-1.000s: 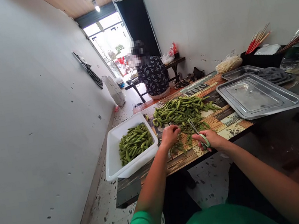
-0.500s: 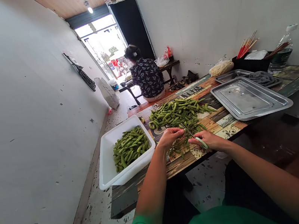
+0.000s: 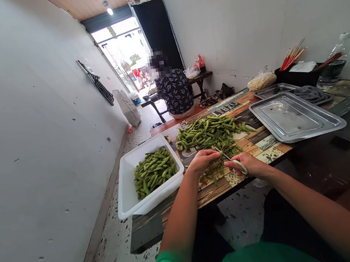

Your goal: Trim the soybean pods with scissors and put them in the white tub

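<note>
My right hand (image 3: 246, 165) grips a pair of scissors (image 3: 241, 166) by pale green handles, its blades pointing up and left. Close to the blade tips, my left hand (image 3: 203, 160) pinches a green soybean pod (image 3: 221, 153), mostly covered by the fingers. Just beyond both hands lies a loose heap of soybean pods (image 3: 210, 130) on the patterned table (image 3: 207, 196). Small green trimmings (image 3: 214, 173) are scattered under my hands. To the left, a white plastic tub (image 3: 124, 174) holds many pods (image 3: 155, 172).
Metal trays (image 3: 295, 116) lie at the right, one with a grey cloth (image 3: 310, 94). Behind them stand a black box (image 3: 299, 78) of skewers and a plastic bottle (image 3: 331, 68). A person (image 3: 175, 91) sits beyond the table, back turned. A wall (image 3: 31, 149) runs along the left.
The view has shifted slightly. The scissors' blades look closer together at the pod in my left hand. Both hands stay in nearly the same place over the table.
</note>
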Demonstrator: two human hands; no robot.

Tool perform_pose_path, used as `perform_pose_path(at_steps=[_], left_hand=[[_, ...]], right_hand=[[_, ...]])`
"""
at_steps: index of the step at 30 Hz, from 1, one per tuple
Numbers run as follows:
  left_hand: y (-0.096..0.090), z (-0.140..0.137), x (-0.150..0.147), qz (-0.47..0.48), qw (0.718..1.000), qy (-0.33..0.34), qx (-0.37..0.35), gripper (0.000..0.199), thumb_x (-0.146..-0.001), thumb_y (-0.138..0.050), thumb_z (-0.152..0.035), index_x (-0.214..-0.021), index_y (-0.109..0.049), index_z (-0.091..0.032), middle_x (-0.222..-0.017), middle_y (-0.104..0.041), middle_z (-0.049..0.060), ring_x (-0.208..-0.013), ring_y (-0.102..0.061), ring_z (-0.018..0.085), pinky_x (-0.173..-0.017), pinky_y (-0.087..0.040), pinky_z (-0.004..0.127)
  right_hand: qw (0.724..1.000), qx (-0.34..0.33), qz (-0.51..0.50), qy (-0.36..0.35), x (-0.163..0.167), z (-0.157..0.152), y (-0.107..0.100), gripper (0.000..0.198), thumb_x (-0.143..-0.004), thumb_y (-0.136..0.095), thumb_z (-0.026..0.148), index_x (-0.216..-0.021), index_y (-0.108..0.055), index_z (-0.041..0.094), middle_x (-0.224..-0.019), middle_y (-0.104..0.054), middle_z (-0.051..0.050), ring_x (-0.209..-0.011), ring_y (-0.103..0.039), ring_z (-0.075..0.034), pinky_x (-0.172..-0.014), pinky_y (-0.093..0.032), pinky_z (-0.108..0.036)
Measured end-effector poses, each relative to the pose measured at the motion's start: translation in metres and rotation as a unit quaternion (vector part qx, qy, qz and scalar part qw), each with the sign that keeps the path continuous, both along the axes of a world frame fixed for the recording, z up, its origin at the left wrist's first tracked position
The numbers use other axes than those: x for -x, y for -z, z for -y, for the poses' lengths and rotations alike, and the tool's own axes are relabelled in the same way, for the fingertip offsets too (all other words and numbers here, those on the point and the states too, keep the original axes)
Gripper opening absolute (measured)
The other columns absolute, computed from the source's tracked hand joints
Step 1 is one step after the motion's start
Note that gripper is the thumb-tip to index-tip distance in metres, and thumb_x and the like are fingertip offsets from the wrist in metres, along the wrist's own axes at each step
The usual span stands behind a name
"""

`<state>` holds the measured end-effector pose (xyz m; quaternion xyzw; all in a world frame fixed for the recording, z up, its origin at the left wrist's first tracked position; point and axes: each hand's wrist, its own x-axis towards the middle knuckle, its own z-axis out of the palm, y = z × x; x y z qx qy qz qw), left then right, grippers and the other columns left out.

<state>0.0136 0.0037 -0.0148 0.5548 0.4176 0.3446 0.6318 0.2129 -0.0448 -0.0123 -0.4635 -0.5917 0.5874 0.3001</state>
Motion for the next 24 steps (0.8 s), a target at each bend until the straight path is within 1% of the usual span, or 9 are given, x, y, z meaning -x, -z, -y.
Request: perform_pose_path(at_steps=[3,6,8,10,12,15,18,20,24], left_hand=[[-0.001,0.001,-0.005,0.029,0.999,-0.029,-0.004,0.036,-0.059,-0.079,-0.040,-0.078,-0.067,-0.012,-0.063,-0.058,0.000,-0.049,-0.044,0.005,-0.050,-0.030,0.022],[-0.005,0.004,-0.010,0.076,0.996,-0.046,-0.001,0.034,-0.061,-0.078,-0.036,-0.078,-0.062,-0.012,-0.060,-0.057,-0.002,-0.047,-0.044,0.004,-0.048,-0.030,0.020],[-0.008,0.005,-0.012,0.094,0.994,-0.064,-0.002,0.035,-0.060,-0.079,-0.033,-0.078,-0.058,-0.012,-0.062,-0.061,0.000,-0.049,-0.049,0.005,-0.050,-0.034,0.020],[-0.008,0.006,-0.014,0.114,0.989,-0.097,-0.007,0.037,-0.059,-0.080,-0.031,-0.079,-0.055,-0.012,-0.068,-0.066,0.004,-0.056,-0.058,0.009,-0.056,-0.041,0.021],[-0.007,0.005,-0.015,0.134,0.982,-0.135,-0.011,0.039,-0.059,-0.081,-0.031,-0.080,-0.053,-0.013,-0.072,-0.068,0.006,-0.062,-0.062,0.011,-0.062,-0.047,0.025],[-0.004,0.003,-0.017,0.144,0.973,-0.181,-0.017,0.040,-0.058,-0.081,-0.032,-0.080,-0.054,-0.013,-0.072,-0.068,0.004,-0.061,-0.061,0.010,-0.064,-0.047,0.026],[-0.001,0.002,-0.019,0.138,0.966,-0.215,-0.030,0.038,-0.055,-0.082,-0.032,-0.076,-0.058,-0.012,-0.062,-0.062,-0.001,-0.054,-0.053,0.006,-0.057,-0.041,0.021],[0.001,0.003,-0.021,0.139,0.966,-0.215,-0.026,0.037,-0.052,-0.083,-0.032,-0.073,-0.060,-0.012,-0.058,-0.057,-0.003,-0.051,-0.049,0.005,-0.054,-0.038,0.021],[0.002,0.007,-0.026,0.154,0.971,-0.184,0.005,0.041,-0.046,-0.085,-0.032,-0.072,-0.061,-0.011,-0.063,-0.060,-0.001,-0.054,-0.052,0.007,-0.057,-0.041,0.022]], right_hand=[[0.998,0.029,-0.017,0.046,0.002,0.000,0.000,0.041,-0.067,-0.072,0.054,-0.067,-0.058,0.015,-0.042,-0.052,0.004,-0.033,-0.045,-0.008,-0.031,-0.029,-0.018],[0.995,0.056,-0.048,0.060,0.004,0.002,-0.002,0.043,-0.068,-0.070,0.057,-0.073,-0.059,0.016,-0.047,-0.054,0.003,-0.037,-0.050,-0.010,-0.028,-0.026,-0.018],[0.994,0.065,-0.069,0.060,0.004,0.004,-0.002,0.044,-0.068,-0.070,0.058,-0.076,-0.059,0.016,-0.051,-0.055,0.003,-0.040,-0.052,-0.011,-0.028,-0.029,-0.018],[0.991,0.065,-0.091,0.070,0.004,0.007,0.000,0.045,-0.070,-0.067,0.060,-0.080,-0.059,0.016,-0.053,-0.056,0.002,-0.044,-0.054,-0.012,-0.028,-0.032,-0.018],[0.989,0.057,-0.106,0.081,0.004,0.011,0.002,0.046,-0.071,-0.065,0.061,-0.082,-0.059,0.017,-0.055,-0.057,0.002,-0.046,-0.056,-0.012,-0.028,-0.033,-0.018],[0.993,0.058,-0.079,0.068,0.006,0.016,0.005,0.045,-0.071,-0.066,0.060,-0.081,-0.057,0.017,-0.055,-0.057,0.001,-0.044,-0.056,-0.012,-0.026,-0.032,-0.017],[0.996,0.070,-0.038,0.044,0.010,0.018,0.005,0.044,-0.070,-0.067,0.059,-0.078,-0.056,0.017,-0.052,-0.056,0.002,-0.040,-0.054,-0.011,-0.025,-0.030,-0.016],[0.996,0.067,-0.030,0.044,0.013,0.015,0.002,0.044,-0.069,-0.069,0.058,-0.076,-0.055,0.017,-0.052,-0.056,0.002,-0.039,-0.053,-0.010,-0.025,-0.030,-0.016],[0.998,0.044,-0.031,0.036,0.017,0.007,-0.005,0.046,-0.068,-0.069,0.060,-0.069,-0.054,0.017,-0.052,-0.055,0.001,-0.040,-0.052,-0.010,-0.025,-0.031,-0.017]])
